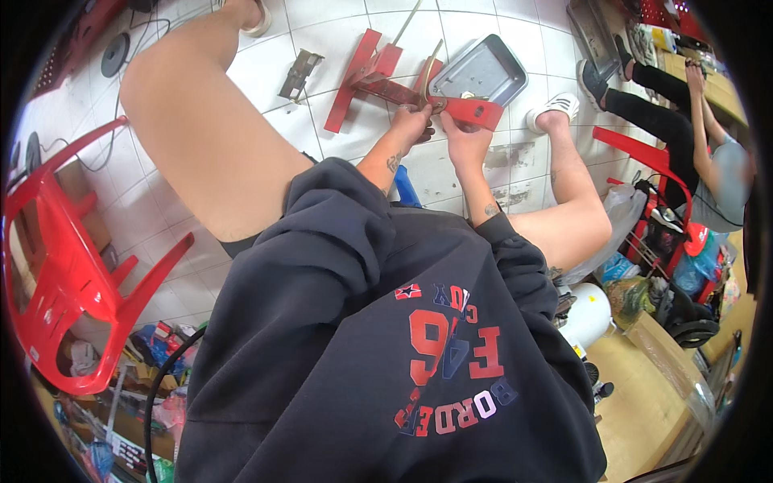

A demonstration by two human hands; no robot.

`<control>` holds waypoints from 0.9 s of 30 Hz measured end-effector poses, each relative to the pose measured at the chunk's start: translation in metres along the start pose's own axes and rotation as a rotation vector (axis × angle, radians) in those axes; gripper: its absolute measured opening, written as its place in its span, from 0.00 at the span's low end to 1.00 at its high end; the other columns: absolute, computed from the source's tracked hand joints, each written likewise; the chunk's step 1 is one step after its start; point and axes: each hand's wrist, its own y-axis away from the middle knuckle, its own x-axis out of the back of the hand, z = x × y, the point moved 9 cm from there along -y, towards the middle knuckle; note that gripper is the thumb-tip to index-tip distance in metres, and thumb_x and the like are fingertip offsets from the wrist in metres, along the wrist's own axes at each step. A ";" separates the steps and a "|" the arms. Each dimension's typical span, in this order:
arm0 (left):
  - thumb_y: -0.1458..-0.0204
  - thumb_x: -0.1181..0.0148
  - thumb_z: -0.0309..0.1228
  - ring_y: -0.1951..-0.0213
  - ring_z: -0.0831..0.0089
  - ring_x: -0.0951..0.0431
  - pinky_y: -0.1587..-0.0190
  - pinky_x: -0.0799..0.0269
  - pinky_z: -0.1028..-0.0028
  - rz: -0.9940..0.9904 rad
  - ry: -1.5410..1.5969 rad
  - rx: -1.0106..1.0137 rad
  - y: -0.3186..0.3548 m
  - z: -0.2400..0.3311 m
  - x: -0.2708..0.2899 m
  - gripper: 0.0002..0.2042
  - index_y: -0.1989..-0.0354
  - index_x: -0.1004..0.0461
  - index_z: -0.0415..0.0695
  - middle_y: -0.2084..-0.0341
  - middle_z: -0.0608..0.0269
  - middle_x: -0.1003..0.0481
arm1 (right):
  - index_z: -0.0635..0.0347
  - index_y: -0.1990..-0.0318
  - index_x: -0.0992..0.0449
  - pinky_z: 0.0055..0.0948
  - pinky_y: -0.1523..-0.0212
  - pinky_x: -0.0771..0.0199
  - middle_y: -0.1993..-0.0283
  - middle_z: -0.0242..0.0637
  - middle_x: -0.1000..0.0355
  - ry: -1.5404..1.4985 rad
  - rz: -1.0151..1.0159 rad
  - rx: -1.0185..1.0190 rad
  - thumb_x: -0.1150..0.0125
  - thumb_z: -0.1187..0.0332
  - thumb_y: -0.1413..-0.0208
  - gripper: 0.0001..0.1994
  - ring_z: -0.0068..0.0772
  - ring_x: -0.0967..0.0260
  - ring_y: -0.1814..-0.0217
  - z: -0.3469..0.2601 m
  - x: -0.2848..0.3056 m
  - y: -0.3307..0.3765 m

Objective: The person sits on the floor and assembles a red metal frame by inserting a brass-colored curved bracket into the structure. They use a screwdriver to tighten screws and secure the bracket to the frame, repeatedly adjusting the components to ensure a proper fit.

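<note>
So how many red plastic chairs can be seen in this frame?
2. One red plastic chair stands at the left edge, beside the person's knee. The other chair is at the right, with another person seated on it; more may be hidden outside the view.

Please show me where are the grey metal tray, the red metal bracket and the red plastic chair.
grey metal tray (483, 71): head view, its flat bottom.
red metal bracket (475, 111): head view, flat arm by the hands.
red plastic chair (60, 274): head view, its seat.

We're down on the white tiled floor (338, 24) of a small repair workshop or hardware shop. Red steel brackets (366, 76) and a grey metal tray (483, 68) lie spread out, cluttered shelves (121, 419) of small goods below, red plastic chair (68, 266) alongside.
</note>
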 end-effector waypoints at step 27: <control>0.34 0.59 0.29 0.70 0.75 0.31 0.66 0.31 0.72 -0.197 0.363 -0.051 -0.025 0.009 -0.032 0.26 0.30 0.47 0.70 0.70 0.69 0.32 | 0.68 0.51 0.24 0.23 0.64 0.32 0.64 0.31 0.27 -0.013 -0.544 -0.418 0.36 0.59 0.44 0.20 0.21 0.32 0.67 0.037 0.037 -0.071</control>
